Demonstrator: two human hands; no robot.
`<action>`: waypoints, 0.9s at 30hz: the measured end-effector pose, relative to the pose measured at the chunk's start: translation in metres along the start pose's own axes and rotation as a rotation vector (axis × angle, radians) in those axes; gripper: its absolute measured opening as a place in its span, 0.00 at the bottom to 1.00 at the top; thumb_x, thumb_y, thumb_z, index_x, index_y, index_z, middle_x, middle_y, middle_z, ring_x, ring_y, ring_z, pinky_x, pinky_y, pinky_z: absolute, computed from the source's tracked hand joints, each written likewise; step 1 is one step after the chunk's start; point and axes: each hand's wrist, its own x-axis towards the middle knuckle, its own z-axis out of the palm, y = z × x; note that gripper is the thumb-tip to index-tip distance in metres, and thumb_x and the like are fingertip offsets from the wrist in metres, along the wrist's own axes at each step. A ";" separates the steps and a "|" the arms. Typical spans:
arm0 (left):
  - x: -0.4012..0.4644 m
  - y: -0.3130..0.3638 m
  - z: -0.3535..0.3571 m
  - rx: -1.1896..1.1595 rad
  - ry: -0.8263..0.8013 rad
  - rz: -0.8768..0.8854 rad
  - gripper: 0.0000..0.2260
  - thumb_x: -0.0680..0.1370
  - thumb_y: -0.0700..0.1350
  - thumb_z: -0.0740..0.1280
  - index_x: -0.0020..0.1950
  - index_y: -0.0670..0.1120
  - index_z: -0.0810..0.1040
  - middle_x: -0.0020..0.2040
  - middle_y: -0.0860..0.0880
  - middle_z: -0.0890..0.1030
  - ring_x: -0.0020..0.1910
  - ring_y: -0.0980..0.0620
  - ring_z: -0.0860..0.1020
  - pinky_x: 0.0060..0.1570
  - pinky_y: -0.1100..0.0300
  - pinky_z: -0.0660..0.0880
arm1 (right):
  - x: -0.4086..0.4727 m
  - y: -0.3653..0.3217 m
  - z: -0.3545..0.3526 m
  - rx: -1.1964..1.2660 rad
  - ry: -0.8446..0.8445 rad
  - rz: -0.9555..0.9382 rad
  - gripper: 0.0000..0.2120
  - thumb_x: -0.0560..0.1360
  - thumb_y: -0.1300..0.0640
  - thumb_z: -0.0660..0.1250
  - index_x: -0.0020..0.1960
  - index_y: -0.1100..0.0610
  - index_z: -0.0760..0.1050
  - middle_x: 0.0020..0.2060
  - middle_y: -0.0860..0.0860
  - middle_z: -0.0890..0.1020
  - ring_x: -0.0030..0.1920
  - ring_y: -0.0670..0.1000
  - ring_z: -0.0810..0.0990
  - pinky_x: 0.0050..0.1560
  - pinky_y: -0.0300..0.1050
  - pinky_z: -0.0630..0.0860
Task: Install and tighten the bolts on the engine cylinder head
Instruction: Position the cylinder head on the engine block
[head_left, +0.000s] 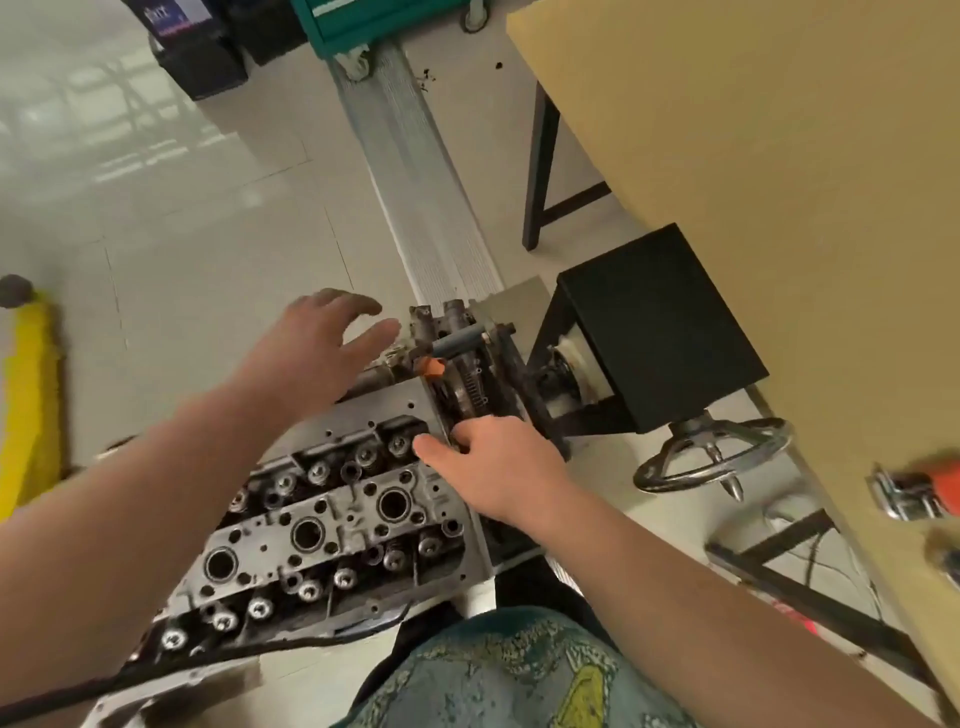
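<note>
The engine cylinder head (332, 519) lies face up on a stand, filling the frame from the centre down toward 8 o'clock. Its grey top shows three large round bores in a diagonal row, flanked on both sides by rows of valve springs with shiny caps and by small dark bolt holes. No loose bolt can be made out in either hand.

The left hand (311, 353) hovers above the head's far end, at about 11 o'clock from the frame centre. Its grip is slack: fingers spread and nearly straight, holding nothing, the fingertips pointing toward a grey pipe fitting with an orange cap (432, 366) at the end of the head.

The right hand (493, 467) rests at the head's 2 o'clock corner, just right of the centre. Its thumb lies out along the grey edge, and the fingers curl down over the dark mounting bracket (488, 384) there; whether they clasp anything cannot be told, since the fingertips are hidden.

At 3 o'clock a black box (660, 332) sits on the stand, with a chromed handwheel (711, 454) below it. A tan counter (779, 156) spans the upper right, with a blurred metal tool with an orange part (914, 491) on it. A yellow object (28, 405) stands on the pale tiled floor (182, 234) at 9 o'clock.
</note>
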 end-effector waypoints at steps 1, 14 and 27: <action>0.012 0.007 0.002 0.022 -0.104 -0.011 0.30 0.79 0.74 0.56 0.67 0.56 0.80 0.64 0.51 0.82 0.59 0.49 0.79 0.63 0.46 0.75 | 0.001 -0.001 0.000 -0.005 0.008 -0.008 0.31 0.73 0.23 0.53 0.31 0.48 0.71 0.30 0.44 0.78 0.36 0.48 0.78 0.33 0.46 0.69; 0.060 0.016 0.021 -0.054 -0.305 -0.148 0.18 0.76 0.71 0.66 0.45 0.58 0.84 0.45 0.53 0.84 0.46 0.52 0.79 0.39 0.59 0.67 | 0.004 -0.012 0.000 -0.056 0.144 -0.062 0.29 0.76 0.29 0.52 0.34 0.51 0.74 0.27 0.46 0.77 0.29 0.50 0.76 0.32 0.43 0.71; 0.042 0.024 0.016 -0.249 -0.228 -0.229 0.03 0.75 0.61 0.75 0.42 0.67 0.86 0.38 0.61 0.85 0.40 0.54 0.81 0.36 0.60 0.70 | -0.009 -0.034 -0.003 -0.113 0.223 -0.127 0.27 0.76 0.37 0.56 0.27 0.54 0.63 0.21 0.47 0.68 0.22 0.51 0.65 0.29 0.41 0.58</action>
